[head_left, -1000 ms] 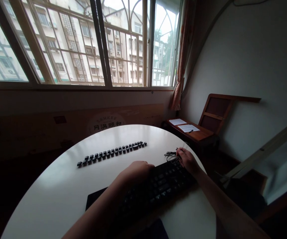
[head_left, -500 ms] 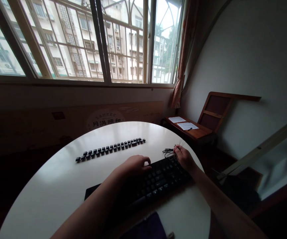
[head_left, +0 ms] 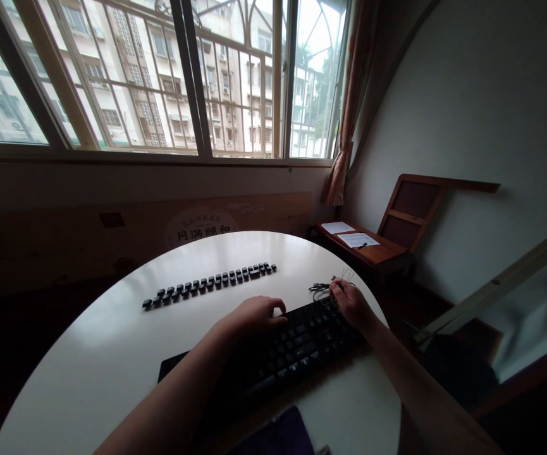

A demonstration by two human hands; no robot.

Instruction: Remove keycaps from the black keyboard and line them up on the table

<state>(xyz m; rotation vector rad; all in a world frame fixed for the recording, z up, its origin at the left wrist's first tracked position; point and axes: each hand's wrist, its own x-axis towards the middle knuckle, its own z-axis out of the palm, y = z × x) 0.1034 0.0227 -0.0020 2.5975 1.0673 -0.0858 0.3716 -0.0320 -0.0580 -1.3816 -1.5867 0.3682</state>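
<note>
A black keyboard lies at a slant on the white round table. Across its far edge curls my left hand, the thumb over the top and the index finger bent beyond the edge; its other fingers are hidden. Over the keyboard's far right corner, my right hand is closed on a wire keycap puller, whose thin wires stick up past the fingers. Just left of that hand is a bundled black cable. Farther back, several loose black keycaps stand in two slanting rows.
A dark purple cloth lies at the near side of the white table. Beyond the table's right edge, a wooden chair carries paper sheets and a pen. Barred windows and a tied curtain are behind.
The right hand has shifted very slightly, still closed on the puller. The left hand stays at the keyboard's far edge. The keycap rows look the same.
</note>
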